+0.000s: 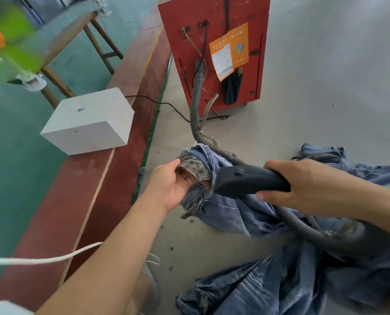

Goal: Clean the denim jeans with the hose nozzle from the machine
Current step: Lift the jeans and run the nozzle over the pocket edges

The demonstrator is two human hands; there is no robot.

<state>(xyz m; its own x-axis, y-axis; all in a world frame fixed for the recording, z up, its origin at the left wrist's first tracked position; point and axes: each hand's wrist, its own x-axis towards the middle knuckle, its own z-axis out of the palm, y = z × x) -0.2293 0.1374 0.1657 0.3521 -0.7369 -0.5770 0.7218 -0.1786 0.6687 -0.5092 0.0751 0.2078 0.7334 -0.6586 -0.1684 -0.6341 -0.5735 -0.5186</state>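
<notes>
Blue denim jeans [226,212] lie crumpled on the grey table. My left hand [169,185] grips a turned-out pocket lining [194,165] at the top of the jeans. My right hand [303,185] grips the black hose nozzle [246,179], whose tip points left into the fabric by the pocket. A grey ribbed hose [196,98] runs from the red machine [214,48] down to the jeans and loops back under my right arm.
More denim [269,289] is piled at the lower right. A white box [89,120] sits on a red-brown board [112,169] to the left. A black cable [166,104] crosses the table. A white cord [41,260] hangs at the lower left.
</notes>
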